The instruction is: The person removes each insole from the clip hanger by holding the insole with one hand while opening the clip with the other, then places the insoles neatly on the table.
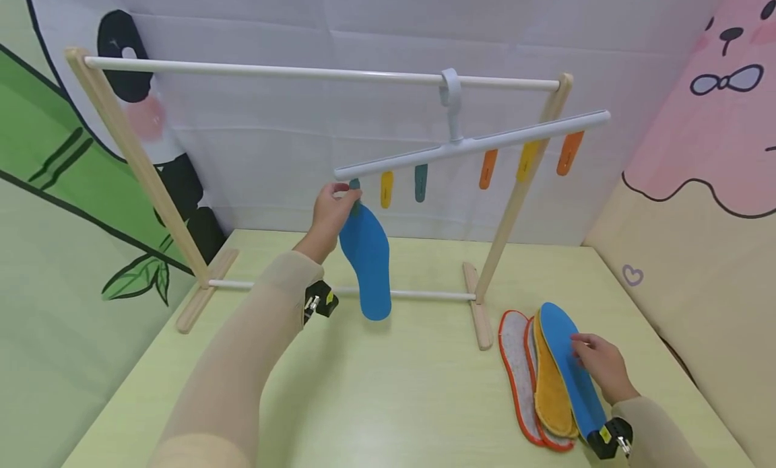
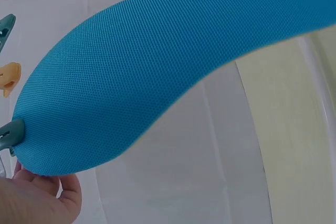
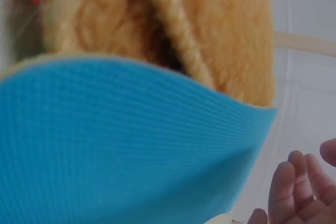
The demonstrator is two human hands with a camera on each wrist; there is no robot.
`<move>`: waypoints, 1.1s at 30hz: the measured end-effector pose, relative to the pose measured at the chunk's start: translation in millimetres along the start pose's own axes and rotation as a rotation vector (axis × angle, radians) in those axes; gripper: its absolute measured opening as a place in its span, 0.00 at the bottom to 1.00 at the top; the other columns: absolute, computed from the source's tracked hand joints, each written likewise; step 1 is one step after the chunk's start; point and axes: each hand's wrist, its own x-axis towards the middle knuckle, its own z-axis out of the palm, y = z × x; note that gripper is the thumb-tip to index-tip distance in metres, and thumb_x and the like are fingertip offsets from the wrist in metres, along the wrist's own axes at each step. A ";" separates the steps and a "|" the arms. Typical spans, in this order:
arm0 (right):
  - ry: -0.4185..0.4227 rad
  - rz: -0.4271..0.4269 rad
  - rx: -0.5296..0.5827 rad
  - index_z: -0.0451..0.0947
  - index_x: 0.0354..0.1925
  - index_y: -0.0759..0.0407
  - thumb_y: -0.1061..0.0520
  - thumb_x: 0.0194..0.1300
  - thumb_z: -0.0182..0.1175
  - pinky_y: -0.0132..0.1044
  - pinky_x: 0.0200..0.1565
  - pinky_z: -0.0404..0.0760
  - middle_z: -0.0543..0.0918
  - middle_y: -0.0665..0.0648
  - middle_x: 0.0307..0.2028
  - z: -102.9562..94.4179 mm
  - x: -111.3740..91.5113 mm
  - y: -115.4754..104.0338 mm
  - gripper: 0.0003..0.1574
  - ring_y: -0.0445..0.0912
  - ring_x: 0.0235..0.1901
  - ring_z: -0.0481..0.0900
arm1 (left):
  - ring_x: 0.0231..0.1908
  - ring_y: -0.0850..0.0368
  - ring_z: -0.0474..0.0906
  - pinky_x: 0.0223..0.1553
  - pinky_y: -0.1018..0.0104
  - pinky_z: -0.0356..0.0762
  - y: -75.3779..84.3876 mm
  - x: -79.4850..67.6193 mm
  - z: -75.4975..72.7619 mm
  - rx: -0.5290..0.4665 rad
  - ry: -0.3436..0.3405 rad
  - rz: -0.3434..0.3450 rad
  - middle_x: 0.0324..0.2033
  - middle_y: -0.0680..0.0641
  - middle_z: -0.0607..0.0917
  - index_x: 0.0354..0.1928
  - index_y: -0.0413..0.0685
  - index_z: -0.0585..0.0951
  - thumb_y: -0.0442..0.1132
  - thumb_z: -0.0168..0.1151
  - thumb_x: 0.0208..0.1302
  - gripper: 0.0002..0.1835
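Observation:
A blue insole (image 1: 368, 259) hangs from a teal clip (image 2: 12, 133) at the lowered left end of a white hanger (image 1: 479, 143). My left hand (image 1: 331, 209) pinches its upper edge close to that clip; in the left wrist view some fingertips are hidden behind the insole. At the right, my right hand (image 1: 606, 367) hovers by a second blue insole (image 1: 560, 340), its fingers loosely bent. From the right wrist view, those fingers look apart from the insole. Beside it lie a yellow fuzzy insole (image 1: 548, 387) and grey insoles with red edging (image 1: 515, 367).
The hanger hooks over the upper white bar (image 1: 273, 71) of a wooden-sided rack. Other clips hang along it: yellow (image 1: 386, 189), teal (image 1: 421, 183) and orange (image 1: 488, 169) among them. A lower bar (image 1: 430, 295) crosses the rack near the pale table (image 1: 388, 387).

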 end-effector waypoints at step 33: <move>-0.151 -0.215 0.052 0.71 0.55 0.76 0.54 0.74 0.49 0.35 0.39 0.78 0.79 0.60 0.35 29.9 -1.2 -60.9 0.25 0.48 0.34 0.76 | 0.64 0.44 0.61 0.66 0.42 0.52 11.3 -33.2 -11.7 -0.058 -0.076 -0.046 0.57 0.40 0.74 0.57 0.38 0.72 0.49 0.56 0.70 0.23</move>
